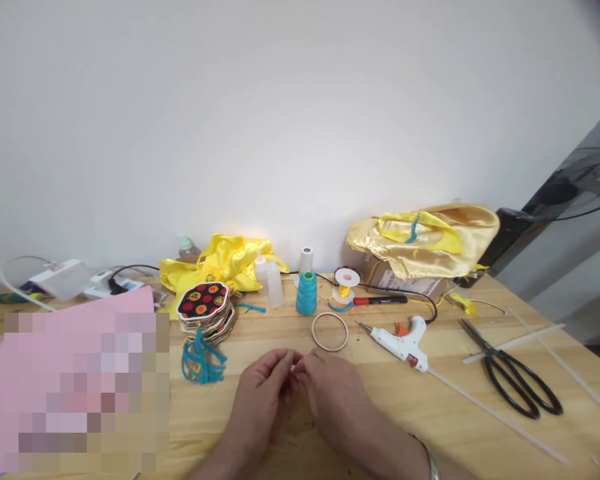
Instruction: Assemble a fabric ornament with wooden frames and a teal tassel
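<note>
Near the front middle of the wooden table, my left hand (263, 393) and my right hand (333, 393) meet with their fingertips pinched together. Whatever lies between the fingers is hidden or too small to make out. Just beyond my right hand lies a thin wooden ring (330, 349), flat on the table. A cone of teal thread (307, 295) stands upright behind the ring. To the left of my left hand are teal tassels (203, 360), in front of a stack of flower-shaped patterned pieces (203, 303).
At right lie a white glue gun (400, 341) with a long glue stick, and black-handled scissors (510, 373). A red and black marker (380, 301) and a spool of yellow ribbon (345, 287) are behind. Yellow satin (230, 260) lies along the wall; pink paper (115, 307) is at left.
</note>
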Motion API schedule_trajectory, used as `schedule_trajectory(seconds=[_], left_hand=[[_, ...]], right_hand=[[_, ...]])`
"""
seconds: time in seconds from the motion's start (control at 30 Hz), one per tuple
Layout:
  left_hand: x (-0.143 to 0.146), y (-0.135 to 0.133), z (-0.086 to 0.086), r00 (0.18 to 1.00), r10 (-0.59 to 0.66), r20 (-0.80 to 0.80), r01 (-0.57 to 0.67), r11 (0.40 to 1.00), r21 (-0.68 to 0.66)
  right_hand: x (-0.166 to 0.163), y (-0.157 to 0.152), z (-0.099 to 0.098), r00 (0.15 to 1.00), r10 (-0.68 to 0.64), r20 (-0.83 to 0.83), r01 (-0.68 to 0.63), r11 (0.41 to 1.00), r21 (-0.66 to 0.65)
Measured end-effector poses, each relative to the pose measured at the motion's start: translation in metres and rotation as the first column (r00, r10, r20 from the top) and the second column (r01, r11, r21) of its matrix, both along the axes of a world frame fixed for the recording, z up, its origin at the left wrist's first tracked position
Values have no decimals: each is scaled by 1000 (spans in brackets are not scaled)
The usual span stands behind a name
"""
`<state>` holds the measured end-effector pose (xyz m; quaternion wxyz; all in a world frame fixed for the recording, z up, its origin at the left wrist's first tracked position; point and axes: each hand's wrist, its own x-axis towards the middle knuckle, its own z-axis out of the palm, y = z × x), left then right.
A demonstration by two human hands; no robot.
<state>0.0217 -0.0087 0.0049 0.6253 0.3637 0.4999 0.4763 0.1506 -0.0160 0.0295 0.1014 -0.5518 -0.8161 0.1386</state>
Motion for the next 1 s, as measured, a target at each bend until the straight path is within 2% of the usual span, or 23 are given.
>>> schedule_trajectory(seconds=[0.1, 0.27, 0.43, 0.6, 0.77, 0.9, 1.0], left_hand=[[-4, 3, -3, 997, 34, -63, -32, 999, 39], [-7, 6, -4, 987, 162, -9, -161, 983, 83], [-7, 6, -1, 984, 176, 30, -177, 983, 40], [-6, 4, 0, 988, 151, -15, -150, 988, 47], [-7, 3, -1, 979, 142, -145, -124, 984, 130], [-5, 1, 1, 981, 102, -162, -83, 989, 119], [-4, 0, 3, 978, 122, -167, -104, 988, 113]], right_hand=[[0, -6, -2, 999, 1, -32, -1, 1000, -13], [15, 10, 6, 970, -107, 219, 115, 993, -24], [31, 31, 10, 940, -165, 298, 195, 978, -74], [22, 33, 4, 946, -152, 286, 179, 981, -72], [21, 30, 9, 951, -166, 262, 189, 980, -65], [33, 50, 20, 932, -274, 235, 287, 958, -21], [31, 67, 25, 945, -288, 154, 292, 956, -6]])
